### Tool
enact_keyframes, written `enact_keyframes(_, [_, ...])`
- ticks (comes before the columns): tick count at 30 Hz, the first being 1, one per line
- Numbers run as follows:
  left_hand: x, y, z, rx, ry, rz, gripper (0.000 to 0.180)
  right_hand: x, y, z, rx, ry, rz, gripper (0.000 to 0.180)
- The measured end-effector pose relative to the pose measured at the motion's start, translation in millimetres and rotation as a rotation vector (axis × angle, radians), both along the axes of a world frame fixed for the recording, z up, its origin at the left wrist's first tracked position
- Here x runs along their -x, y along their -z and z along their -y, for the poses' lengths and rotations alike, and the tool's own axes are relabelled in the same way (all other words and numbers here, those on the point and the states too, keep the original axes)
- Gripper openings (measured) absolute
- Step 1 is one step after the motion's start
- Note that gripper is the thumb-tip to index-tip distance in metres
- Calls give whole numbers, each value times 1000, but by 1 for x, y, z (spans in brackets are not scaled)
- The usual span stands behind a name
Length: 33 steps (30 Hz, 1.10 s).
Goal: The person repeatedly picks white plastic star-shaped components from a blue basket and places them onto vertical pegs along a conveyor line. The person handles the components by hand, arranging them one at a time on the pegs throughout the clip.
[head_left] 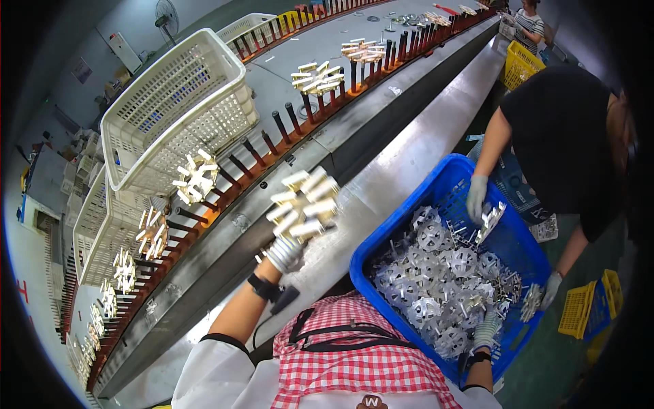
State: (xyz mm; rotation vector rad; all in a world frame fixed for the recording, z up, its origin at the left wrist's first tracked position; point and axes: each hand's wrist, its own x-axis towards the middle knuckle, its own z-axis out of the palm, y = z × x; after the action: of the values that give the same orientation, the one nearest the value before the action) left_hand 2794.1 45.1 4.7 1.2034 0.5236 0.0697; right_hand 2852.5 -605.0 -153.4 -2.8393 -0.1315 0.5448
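My left hand (pixel 284 253), in a striped pale glove, is raised over the metal ledge. Its fingers are closed on a round part with cream bars (pixel 304 204), which hides most of them. Down in a blue basket (pixel 367 292), my gloved right hand (pixel 486 330) reaches among piled silver slotted metal discs (pixel 436 273). Its fingertips are lost among the discs, so its grip is unclear. Across the basket, a co-worker in a black top has one gloved hand (pixel 477 198) at a silver disc (pixel 491 221) and the other (pixel 551 290) beside another disc (pixel 531 302) at the rim.
A curved line of dark upright pegs (pixel 281 128) runs past on the left, several bearing cream-barred parts (pixel 318 79). White crates (pixel 180 112) stand behind it. Yellow baskets (pixel 579 310) are at the right, and another person (pixel 530 27) stands at the far end.
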Motion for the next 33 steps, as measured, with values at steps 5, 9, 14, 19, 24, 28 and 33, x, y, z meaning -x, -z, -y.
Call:
enact_keyframes(5, [-47,79,-170,-936,-310,-268,34,-36,-82,-58,-138,186,-188,58])
enact_keyframes(9, [-32,138,-275,-715,-524,-393,35,-65,-50,-24,-88,-39,-27,45])
enact_keyframes(14, [-52,136,-290,-947,-502,-679,42,-124,-112,-105,-536,211,-101,36])
enact_keyframes(19, [-45,104,-272,-1102,-527,-836,50,-144,-167,-192,-941,257,-82,36])
enact_keyframes(24, [-95,-16,-78,-931,-371,-452,66,-160,-169,-269,-1195,300,-244,40])
enact_keyframes(28, [-97,-77,41,-165,-59,-97,58,-188,-177,-346,-999,0,-182,26])
enact_keyframes(33, [-110,-39,50,-366,-99,-307,42,-206,-117,-435,-680,-347,-165,27])
